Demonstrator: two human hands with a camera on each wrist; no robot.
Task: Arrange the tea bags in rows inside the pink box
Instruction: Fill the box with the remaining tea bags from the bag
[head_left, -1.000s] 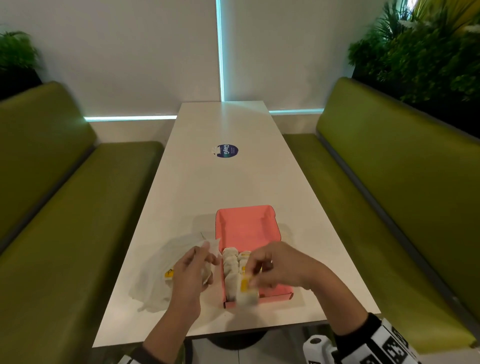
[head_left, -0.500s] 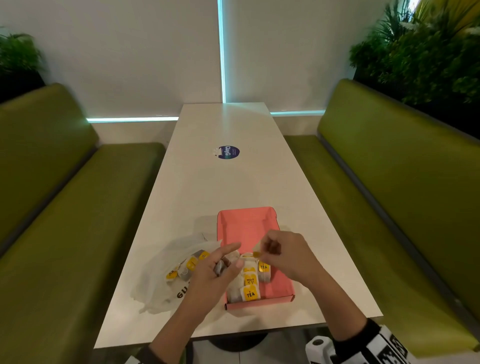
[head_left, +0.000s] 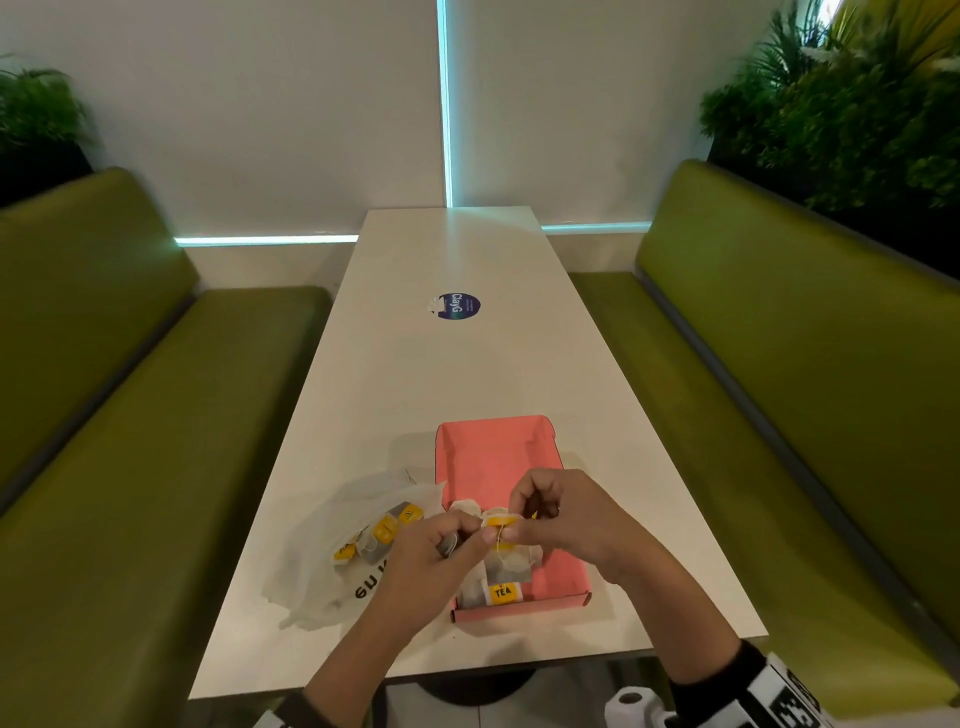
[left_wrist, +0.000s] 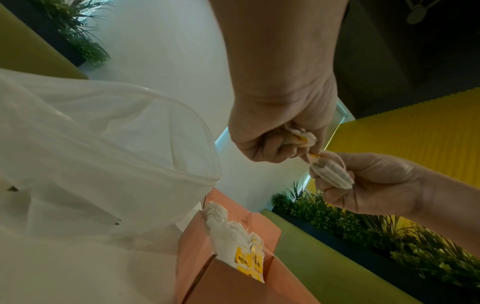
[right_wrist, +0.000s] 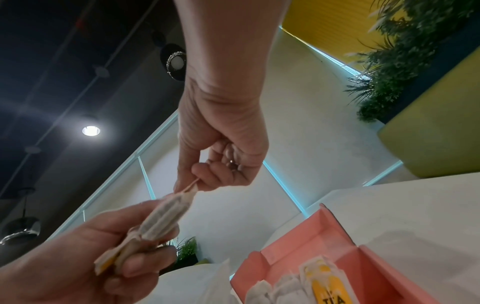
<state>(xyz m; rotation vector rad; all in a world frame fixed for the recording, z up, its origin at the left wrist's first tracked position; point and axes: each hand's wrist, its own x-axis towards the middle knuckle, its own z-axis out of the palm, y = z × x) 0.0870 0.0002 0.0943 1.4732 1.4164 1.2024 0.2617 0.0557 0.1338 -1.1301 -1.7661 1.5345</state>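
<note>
left hand (head_left: 431, 561): clutches a tea bag (right_wrist: 166, 216)
right hand (head_left: 566, 514): pinches its tag
pink box (head_left: 498, 457): bags along left side

A long white table (head_left: 457, 364) runs up the frame's centre between green benches (head_left: 779, 374) at left and right. Pale walls (head_left: 285, 104) with teal light strips (head_left: 447, 104) fill the top; plants (head_left: 852, 104) crowd the upper corners.

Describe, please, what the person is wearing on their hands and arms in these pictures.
Both hands are bare, without gloves. The right hand has a ring on one finger, and its forearm ends in a black sleeve under a white band printed with black square markers. The left hand shows only a dark sleeve edge at the frame's bottom.
</note>
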